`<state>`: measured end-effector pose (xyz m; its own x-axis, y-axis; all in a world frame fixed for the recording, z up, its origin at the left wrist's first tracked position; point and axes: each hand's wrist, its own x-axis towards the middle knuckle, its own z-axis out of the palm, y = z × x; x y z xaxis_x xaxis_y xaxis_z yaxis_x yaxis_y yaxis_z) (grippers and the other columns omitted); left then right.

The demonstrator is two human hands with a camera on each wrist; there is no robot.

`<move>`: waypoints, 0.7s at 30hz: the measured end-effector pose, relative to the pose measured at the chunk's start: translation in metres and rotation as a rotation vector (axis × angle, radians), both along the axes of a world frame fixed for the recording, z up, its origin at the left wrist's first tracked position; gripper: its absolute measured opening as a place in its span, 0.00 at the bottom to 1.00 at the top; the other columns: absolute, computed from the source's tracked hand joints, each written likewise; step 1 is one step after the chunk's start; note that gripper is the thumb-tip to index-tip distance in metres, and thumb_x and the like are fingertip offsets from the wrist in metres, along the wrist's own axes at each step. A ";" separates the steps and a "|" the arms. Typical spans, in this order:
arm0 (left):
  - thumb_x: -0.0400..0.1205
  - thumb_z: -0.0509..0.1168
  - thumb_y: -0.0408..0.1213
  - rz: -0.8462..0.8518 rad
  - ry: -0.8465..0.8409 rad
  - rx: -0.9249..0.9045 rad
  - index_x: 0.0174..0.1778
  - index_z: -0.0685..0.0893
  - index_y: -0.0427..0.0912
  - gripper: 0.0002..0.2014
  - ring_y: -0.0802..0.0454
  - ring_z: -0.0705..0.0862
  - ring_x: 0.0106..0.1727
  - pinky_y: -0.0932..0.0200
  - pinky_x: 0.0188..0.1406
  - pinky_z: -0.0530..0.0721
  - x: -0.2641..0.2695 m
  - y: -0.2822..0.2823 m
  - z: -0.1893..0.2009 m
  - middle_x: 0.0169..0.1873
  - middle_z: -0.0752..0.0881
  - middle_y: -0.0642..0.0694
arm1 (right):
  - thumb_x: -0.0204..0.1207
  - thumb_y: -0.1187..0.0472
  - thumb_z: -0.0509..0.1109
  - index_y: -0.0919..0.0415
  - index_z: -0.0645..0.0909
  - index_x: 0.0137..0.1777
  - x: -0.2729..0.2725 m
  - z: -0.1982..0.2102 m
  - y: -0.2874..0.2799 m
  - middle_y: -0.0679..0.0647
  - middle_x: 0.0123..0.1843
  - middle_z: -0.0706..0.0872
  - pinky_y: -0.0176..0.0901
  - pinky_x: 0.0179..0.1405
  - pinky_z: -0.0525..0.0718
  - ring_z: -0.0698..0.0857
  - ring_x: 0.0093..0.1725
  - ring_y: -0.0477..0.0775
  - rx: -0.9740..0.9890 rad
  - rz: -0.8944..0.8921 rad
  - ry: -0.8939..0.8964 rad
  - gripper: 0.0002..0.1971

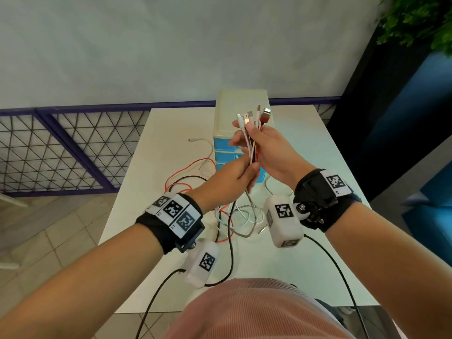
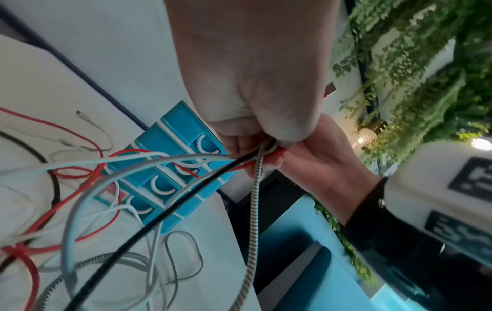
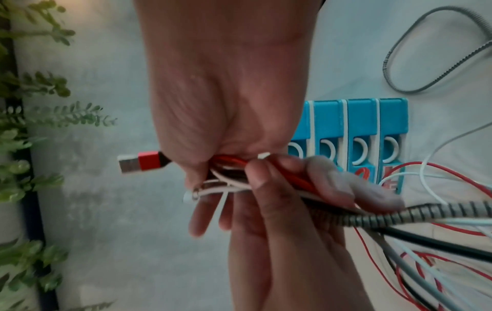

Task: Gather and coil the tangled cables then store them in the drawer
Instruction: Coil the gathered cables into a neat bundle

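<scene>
Nearest me, both hands meet above the table (image 1: 171,123). I see my right hand (image 1: 271,152) gripping the cables (image 1: 252,143) below their plugs, and my left hand (image 1: 227,179) pinching the same bundle just under it. Loose lengths trail beneath; the drawers (image 1: 226,148) stand just beyond my fingers.

Two hands (image 1: 227,184) (image 1: 271,148), one drawer unit (image 1: 241,104) with four blue drawers (image 3: 362,120), one table (image 1: 171,133).
</scene>
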<state>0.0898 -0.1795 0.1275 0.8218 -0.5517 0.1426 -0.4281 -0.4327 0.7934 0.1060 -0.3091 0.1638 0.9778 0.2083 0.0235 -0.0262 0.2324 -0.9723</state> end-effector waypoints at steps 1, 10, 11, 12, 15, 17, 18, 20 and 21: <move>0.89 0.50 0.41 -0.018 0.018 -0.040 0.41 0.73 0.40 0.13 0.58 0.78 0.31 0.66 0.37 0.77 0.000 0.000 0.000 0.29 0.80 0.52 | 0.89 0.58 0.52 0.65 0.77 0.66 -0.001 0.001 -0.002 0.54 0.46 0.88 0.31 0.47 0.84 0.88 0.54 0.51 0.058 0.049 0.046 0.16; 0.88 0.52 0.38 -0.097 0.243 -0.186 0.37 0.72 0.45 0.13 0.54 0.80 0.29 0.62 0.37 0.83 0.002 0.004 0.008 0.27 0.77 0.46 | 0.90 0.58 0.51 0.60 0.73 0.46 -0.005 0.006 0.001 0.49 0.29 0.83 0.40 0.35 0.87 0.91 0.38 0.51 0.169 0.055 0.134 0.13; 0.88 0.54 0.40 -0.100 0.235 -0.137 0.36 0.73 0.45 0.13 0.55 0.81 0.28 0.63 0.37 0.82 0.004 0.004 0.008 0.25 0.77 0.47 | 0.90 0.58 0.51 0.60 0.72 0.46 -0.003 0.006 0.004 0.49 0.25 0.78 0.42 0.36 0.87 0.88 0.31 0.50 0.206 0.003 0.117 0.13; 0.87 0.56 0.43 -0.106 0.213 -0.057 0.35 0.74 0.45 0.14 0.57 0.81 0.26 0.64 0.36 0.80 0.006 0.006 0.004 0.24 0.78 0.47 | 0.90 0.58 0.51 0.60 0.72 0.45 0.000 0.006 0.005 0.48 0.23 0.73 0.42 0.35 0.87 0.82 0.24 0.49 0.250 -0.040 0.108 0.13; 0.85 0.60 0.47 -0.085 0.145 0.292 0.33 0.77 0.45 0.16 0.62 0.80 0.24 0.71 0.27 0.74 0.016 0.022 -0.020 0.23 0.81 0.50 | 0.90 0.58 0.52 0.57 0.70 0.42 0.008 0.009 -0.002 0.45 0.22 0.64 0.34 0.16 0.66 0.62 0.17 0.43 0.322 -0.114 0.128 0.14; 0.84 0.60 0.49 -0.030 0.109 0.496 0.38 0.78 0.46 0.13 0.56 0.82 0.31 0.69 0.28 0.73 0.026 0.047 -0.045 0.27 0.82 0.52 | 0.90 0.58 0.51 0.56 0.70 0.40 0.011 0.009 -0.013 0.44 0.21 0.63 0.33 0.13 0.56 0.58 0.16 0.41 0.300 -0.159 0.138 0.15; 0.84 0.60 0.51 -0.005 0.094 0.569 0.39 0.77 0.47 0.13 0.52 0.82 0.35 0.66 0.33 0.76 0.031 0.061 -0.054 0.30 0.83 0.51 | 0.89 0.58 0.51 0.56 0.70 0.40 0.012 0.009 -0.019 0.44 0.21 0.63 0.32 0.12 0.55 0.58 0.16 0.40 0.289 -0.188 0.140 0.15; 0.82 0.61 0.53 0.050 0.095 0.632 0.40 0.78 0.46 0.15 0.47 0.83 0.40 0.56 0.44 0.80 0.038 0.085 -0.067 0.34 0.85 0.48 | 0.89 0.58 0.51 0.56 0.70 0.40 0.013 0.007 -0.030 0.43 0.20 0.63 0.32 0.11 0.54 0.58 0.16 0.40 0.281 -0.250 0.144 0.15; 0.83 0.61 0.52 0.070 0.120 0.638 0.41 0.78 0.46 0.13 0.48 0.83 0.42 0.54 0.47 0.80 0.039 0.093 -0.069 0.36 0.85 0.48 | 0.89 0.59 0.51 0.56 0.70 0.40 0.014 0.007 -0.033 0.43 0.20 0.63 0.32 0.11 0.54 0.58 0.16 0.40 0.287 -0.276 0.143 0.15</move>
<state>0.1293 -0.0863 0.0589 0.8486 -0.4425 -0.2900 -0.3068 -0.8581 0.4117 0.1196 -0.3425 0.1712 0.9936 -0.0573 -0.0975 -0.0547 0.5103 -0.8583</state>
